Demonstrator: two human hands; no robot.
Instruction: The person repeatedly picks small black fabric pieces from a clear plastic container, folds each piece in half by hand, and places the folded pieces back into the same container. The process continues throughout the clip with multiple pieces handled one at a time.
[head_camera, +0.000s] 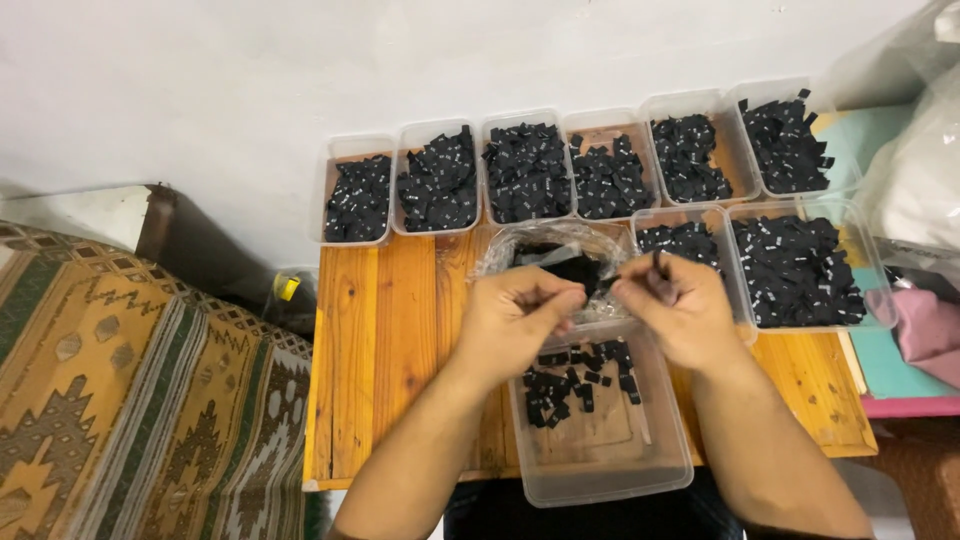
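Wooden table (400, 340) against white wall (300, 70) | patterned rug (130, 400) left | left hand (515, 320), right hand (680, 310) both pinching black labels (580, 270) above clear tub (600, 470)

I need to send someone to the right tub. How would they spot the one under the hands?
Start at the wooden table against the wall. The clear tub sits at its near edge, overhanging it, below both hands. Unlike the full tubs behind, it is mostly bare, with few black tags.

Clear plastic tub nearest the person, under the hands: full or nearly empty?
Nearly empty. The clear plastic tub holds only a thin scatter of small black fabric labels at its far end; the near half shows the wooden table through its bare bottom.
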